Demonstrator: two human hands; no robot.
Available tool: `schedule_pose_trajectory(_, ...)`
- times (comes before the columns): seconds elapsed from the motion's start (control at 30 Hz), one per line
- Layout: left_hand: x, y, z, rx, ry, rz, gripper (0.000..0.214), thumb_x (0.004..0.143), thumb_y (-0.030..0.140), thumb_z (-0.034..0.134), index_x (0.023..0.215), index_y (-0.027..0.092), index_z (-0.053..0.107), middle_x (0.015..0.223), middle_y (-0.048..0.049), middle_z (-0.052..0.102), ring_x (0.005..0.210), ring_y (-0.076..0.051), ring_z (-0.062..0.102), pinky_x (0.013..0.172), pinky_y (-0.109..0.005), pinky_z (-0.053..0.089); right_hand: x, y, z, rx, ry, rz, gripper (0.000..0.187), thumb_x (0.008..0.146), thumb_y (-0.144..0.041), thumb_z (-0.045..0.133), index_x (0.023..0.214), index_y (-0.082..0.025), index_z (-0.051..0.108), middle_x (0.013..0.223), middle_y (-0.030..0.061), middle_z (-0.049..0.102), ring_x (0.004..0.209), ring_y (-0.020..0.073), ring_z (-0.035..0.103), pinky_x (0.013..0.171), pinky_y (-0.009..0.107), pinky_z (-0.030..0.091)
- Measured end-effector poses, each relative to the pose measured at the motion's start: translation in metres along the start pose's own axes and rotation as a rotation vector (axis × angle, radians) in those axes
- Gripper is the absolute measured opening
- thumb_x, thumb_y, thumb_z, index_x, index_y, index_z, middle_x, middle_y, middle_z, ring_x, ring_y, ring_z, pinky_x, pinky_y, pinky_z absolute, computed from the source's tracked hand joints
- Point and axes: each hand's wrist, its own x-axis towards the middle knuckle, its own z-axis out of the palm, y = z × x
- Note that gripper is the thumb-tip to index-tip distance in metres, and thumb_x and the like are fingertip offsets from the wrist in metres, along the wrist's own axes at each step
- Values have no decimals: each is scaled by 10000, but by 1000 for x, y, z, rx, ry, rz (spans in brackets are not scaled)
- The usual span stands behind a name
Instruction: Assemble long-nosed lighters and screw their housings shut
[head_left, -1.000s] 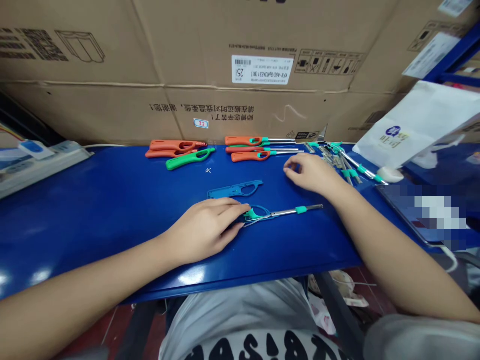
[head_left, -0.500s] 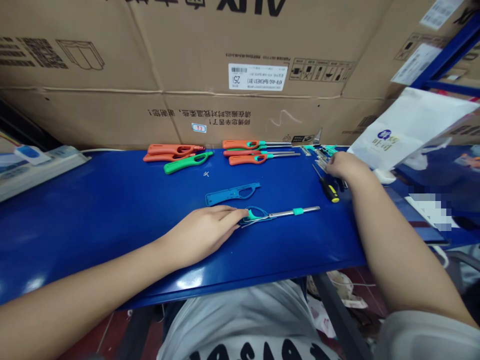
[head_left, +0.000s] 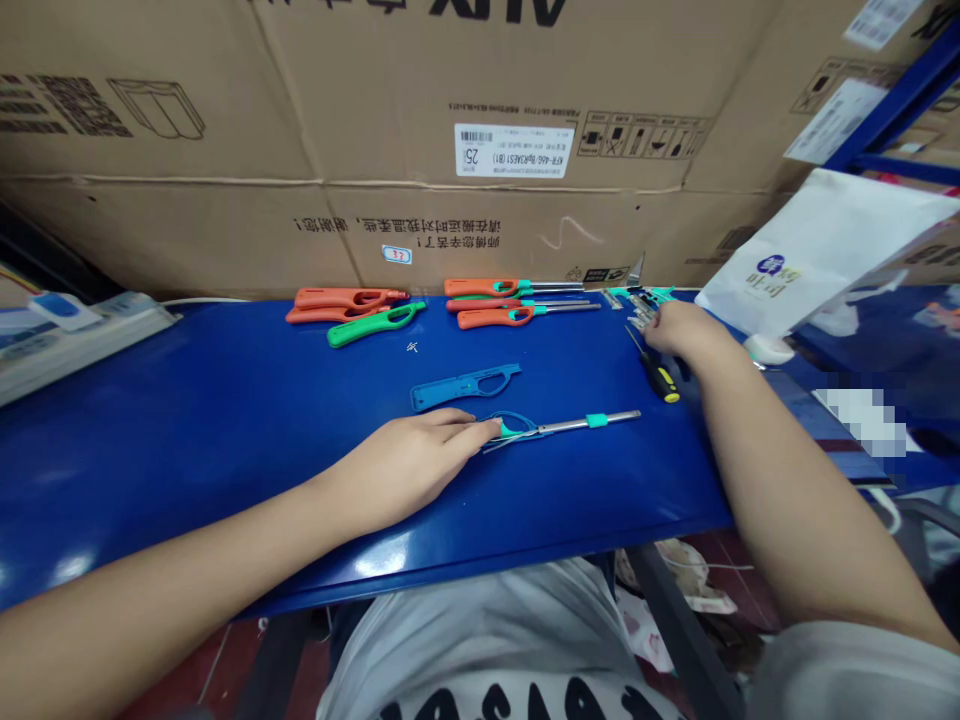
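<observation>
My left hand [head_left: 424,455] is closed over the handle of a blue stick lighter [head_left: 512,424], which lies opened on the table. Its green trigger shows at my thumb, and a metal tube [head_left: 566,425] with a green collar [head_left: 596,421] points right. Just behind it rests the loose blue half-shell [head_left: 461,386], inner side up. At the right, my right hand [head_left: 679,328] reaches down into a pile of small green and metal parts [head_left: 637,301]. Its fingers are curled and mostly hidden, so what they hold cannot be seen. A black and yellow screwdriver [head_left: 661,381] lies just in front of that hand.
Along the back are orange handle shells [head_left: 341,302], a green shell [head_left: 375,325] and several orange stick lighters [head_left: 495,318]. A large cardboard box [head_left: 390,130] stands behind the blue table [head_left: 247,440]. A white bag [head_left: 795,265] is at right, a power strip [head_left: 90,335] at left.
My right hand has shifted slightly left at the pile of small parts. My left hand stays on the lighter, its thumb slightly farther right.
</observation>
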Motion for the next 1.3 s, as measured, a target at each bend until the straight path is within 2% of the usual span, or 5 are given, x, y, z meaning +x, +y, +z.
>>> schedule_pose_trajectory(0.23, 2, 1, 1, -30, 17, -3, 319, 1019, 161, 433, 1300, 169, 582, 1212, -121, 707, 1103, -239, 698, 885, -368, 615, -51, -57, -35, 534, 51, -146, 103, 891, -286, 614, 909, -185, 627, 859, 108, 698, 755, 217, 650, 657, 319, 496)
schedule_pose_trajectory(0.53, 5, 5, -5, -461, 197, -259, 422, 943, 275, 625, 1342, 197, 510, 1293, -93, 678, 1157, -226, 683, 981, -374, 591, -142, -135, -23, 1385, -553, -633, 411, 728, -455, 829, 928, -204, 572, 820, 0, 616, 673, 129, 610, 520, 265, 581)
schedule_pose_trajectory(0.87, 14, 6, -12, -945, 369, -445, 271, 917, 343, 682, 1104, 165, 763, 1135, -66, 772, 1004, -220, 736, 902, -308, 601, -162, -150, -18, 1315, -596, -776, 278, 808, -380, 758, 951, -148, 703, 788, 28, 688, 696, 136, 657, 624, 263, 575)
schedule_pose_trajectory(1.1, 19, -5, -22, -1241, 249, -689, 303, 855, 440, 740, 875, 138, 762, 764, -25, 745, 666, -108, 629, 670, -220, 519, -148, -146, -42, 847, -403, -1021, 91, 850, -200, 657, 889, -148, 720, 755, 3, 663, 638, 92, 547, 590, 216, 437)
schedule_pose_trajectory(1.3, 18, -2, -20, -1376, 274, -783, 387, 764, 469, 822, 973, 151, 752, 852, -36, 731, 764, -132, 633, 739, -262, 518, -154, -136, -37, 523, -356, -1305, 158, 843, -214, 712, 998, -193, 695, 1086, 51, 623, 991, 182, 602, 881, 304, 475)
